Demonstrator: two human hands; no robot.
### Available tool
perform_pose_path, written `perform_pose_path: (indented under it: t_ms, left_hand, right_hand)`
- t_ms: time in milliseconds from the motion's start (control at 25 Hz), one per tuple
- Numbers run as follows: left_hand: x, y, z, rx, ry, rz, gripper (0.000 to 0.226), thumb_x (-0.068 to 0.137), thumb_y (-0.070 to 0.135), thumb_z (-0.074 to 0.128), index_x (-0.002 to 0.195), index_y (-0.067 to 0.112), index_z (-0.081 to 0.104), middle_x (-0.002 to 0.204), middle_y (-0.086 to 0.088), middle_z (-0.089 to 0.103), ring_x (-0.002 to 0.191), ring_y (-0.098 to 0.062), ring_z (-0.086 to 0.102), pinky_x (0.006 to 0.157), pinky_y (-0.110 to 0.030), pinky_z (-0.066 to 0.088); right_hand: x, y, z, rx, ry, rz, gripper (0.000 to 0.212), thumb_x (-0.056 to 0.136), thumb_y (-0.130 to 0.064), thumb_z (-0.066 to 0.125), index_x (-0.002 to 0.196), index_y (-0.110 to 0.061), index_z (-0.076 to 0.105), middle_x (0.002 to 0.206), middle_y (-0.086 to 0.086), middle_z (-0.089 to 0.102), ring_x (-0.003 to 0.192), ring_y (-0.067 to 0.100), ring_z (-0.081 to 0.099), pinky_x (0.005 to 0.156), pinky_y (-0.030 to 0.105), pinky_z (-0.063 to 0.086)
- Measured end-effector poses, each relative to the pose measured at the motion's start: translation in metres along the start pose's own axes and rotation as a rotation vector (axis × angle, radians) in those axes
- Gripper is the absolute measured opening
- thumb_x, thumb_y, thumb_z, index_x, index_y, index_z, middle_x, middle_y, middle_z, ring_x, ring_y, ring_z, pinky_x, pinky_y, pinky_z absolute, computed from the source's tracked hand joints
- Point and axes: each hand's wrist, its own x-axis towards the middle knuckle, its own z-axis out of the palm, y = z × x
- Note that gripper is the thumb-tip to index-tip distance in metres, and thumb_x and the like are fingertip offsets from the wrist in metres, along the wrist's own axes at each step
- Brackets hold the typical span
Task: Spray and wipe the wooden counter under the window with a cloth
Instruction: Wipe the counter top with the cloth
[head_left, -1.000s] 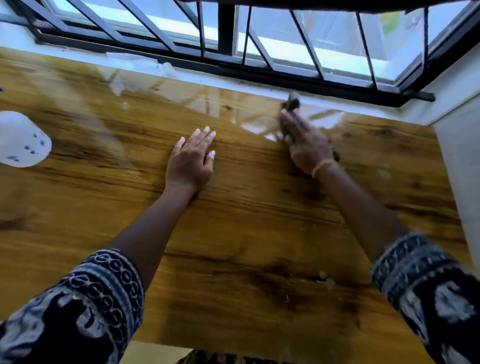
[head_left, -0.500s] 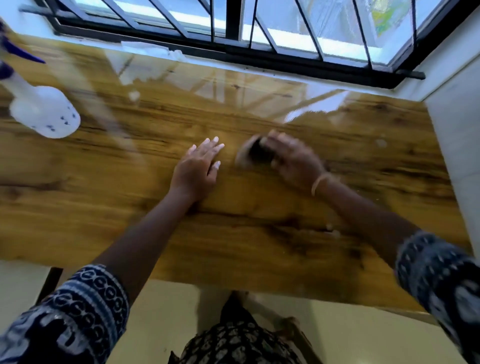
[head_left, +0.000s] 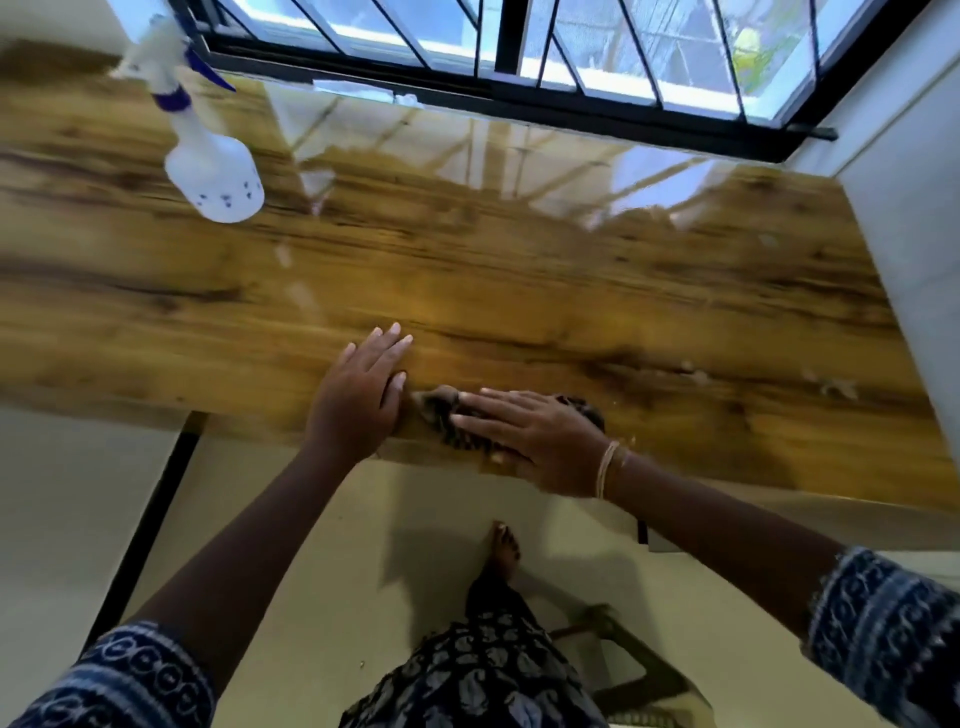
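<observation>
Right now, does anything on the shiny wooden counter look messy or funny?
Yes, a little. Pale specks and smears dot the glossy brown wooden counter near its right end, beside the white wall; they look unwiped. The right hand presses the dark crumpled cloth at the front edge, away from them. The white plastic spray bottle stands upright.

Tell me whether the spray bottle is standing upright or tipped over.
Upright. The spray bottle stands on its base on the wooden counter, nozzle end at the top toward the window; neither hand touches it.
</observation>
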Motion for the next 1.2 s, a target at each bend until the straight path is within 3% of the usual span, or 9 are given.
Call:
perform_pose_path:
  t_ms: [80, 200, 280, 520, 640, 760, 1000, 1080, 1200]
  left_hand:
    - [-0.018, 0.005, -0.002, 0.059, -0.003, -0.007, 0.055, 0.095, 0.031, 0.025, 0.146, 0.015, 0.038, 0.154, -0.005, 0.034, 0.144, -0.023, 0.029, 0.115, -0.045, 0.025]
    - [-0.028, 0.012, -0.003, 0.082, -0.008, -0.044, 0.057, 0.096, 0.034, 0.019, 0.148, 0.015, 0.034, 0.156, -0.005, 0.030, 0.145, -0.023, 0.026, 0.115, -0.045, 0.022]
    - [-0.029, 0.015, -0.003, 0.085, -0.019, -0.072, 0.059, 0.096, 0.036, 0.017, 0.149, 0.016, 0.032, 0.157, -0.004, 0.028, 0.146, -0.022, 0.023, 0.116, -0.044, 0.019]
    - [-0.030, 0.014, 0.001, 0.135, -0.048, -0.073, 0.055, 0.099, 0.033, 0.022, 0.151, 0.016, 0.023, 0.160, -0.005, 0.020, 0.148, -0.021, 0.016, 0.117, -0.043, 0.016]
    - [-0.033, 0.018, 0.001, 0.145, -0.060, -0.084, 0.054, 0.101, 0.028, 0.031, 0.152, 0.014, 0.020, 0.160, -0.006, 0.017, 0.149, -0.023, 0.012, 0.118, -0.044, 0.014]
    - [-0.036, 0.027, 0.002, 0.135, -0.063, -0.099, 0.055, 0.101, 0.031, 0.029, 0.151, 0.011, 0.021, 0.160, -0.009, 0.017, 0.148, -0.026, 0.012, 0.118, -0.045, 0.014]
    - [-0.032, 0.052, 0.005, 0.003, -0.061, -0.218, 0.062, 0.100, 0.041, 0.030, 0.151, 0.009, 0.018, 0.161, -0.011, 0.009, 0.149, -0.025, 0.002, 0.120, -0.042, 0.005]
    - [-0.020, 0.067, 0.009, -0.055, -0.084, -0.225, 0.063, 0.099, 0.041, 0.033, 0.151, 0.008, 0.019, 0.161, -0.012, 0.008, 0.149, -0.025, 0.002, 0.120, -0.042, 0.004]
    - [0.001, 0.095, 0.019, -0.085, -0.106, -0.138, 0.060, 0.099, 0.039, 0.036, 0.149, 0.009, 0.023, 0.161, -0.011, 0.011, 0.149, -0.025, 0.004, 0.121, -0.043, 0.006]
  right_hand:
    - [-0.005, 0.035, -0.008, -0.043, 0.038, 0.144, 0.059, 0.092, -0.027, 0.049, 0.149, -0.025, 0.034, 0.155, 0.005, 0.034, 0.137, 0.027, 0.040, 0.112, 0.039, 0.032]
    - [-0.010, 0.104, -0.025, 0.019, 0.213, 0.800, 0.059, 0.093, -0.021, 0.053, 0.148, -0.022, 0.034, 0.156, 0.009, 0.031, 0.136, 0.034, 0.039, 0.109, 0.043, 0.035]
    - [0.000, 0.105, -0.028, 0.036, 0.255, 1.054, 0.058, 0.097, -0.027, 0.049, 0.151, -0.022, 0.030, 0.159, 0.007, 0.025, 0.141, 0.031, 0.032, 0.112, 0.042, 0.031]
    - [0.038, -0.043, 0.022, -0.012, 0.178, 0.393, 0.058, 0.091, -0.024, 0.054, 0.147, -0.025, 0.039, 0.154, 0.005, 0.036, 0.137, 0.029, 0.040, 0.108, 0.043, 0.036]
    - [0.017, -0.059, 0.024, 0.001, 0.073, 0.194, 0.057, 0.094, -0.026, 0.046, 0.149, -0.029, 0.032, 0.157, 0.000, 0.031, 0.140, 0.024, 0.036, 0.112, 0.036, 0.031]
    - [-0.013, 0.001, 0.010, 0.076, 0.156, 0.382, 0.060, 0.090, -0.018, 0.051, 0.148, -0.030, 0.036, 0.155, 0.000, 0.035, 0.137, 0.024, 0.040, 0.111, 0.040, 0.035]
    - [-0.089, 0.112, -0.032, 0.102, 0.272, 1.327, 0.056, 0.100, -0.028, 0.041, 0.153, -0.024, 0.025, 0.161, 0.005, 0.019, 0.147, 0.029, 0.018, 0.115, 0.046, 0.026]
    - [-0.072, 0.093, -0.025, 0.021, 0.275, 1.320, 0.057, 0.100, -0.032, 0.042, 0.153, -0.021, 0.025, 0.160, 0.007, 0.020, 0.146, 0.030, 0.019, 0.115, 0.044, 0.025]
    - [-0.042, 0.041, -0.003, -0.017, 0.248, 0.968, 0.058, 0.096, -0.031, 0.047, 0.150, -0.018, 0.033, 0.157, 0.009, 0.029, 0.143, 0.032, 0.028, 0.113, 0.043, 0.028]
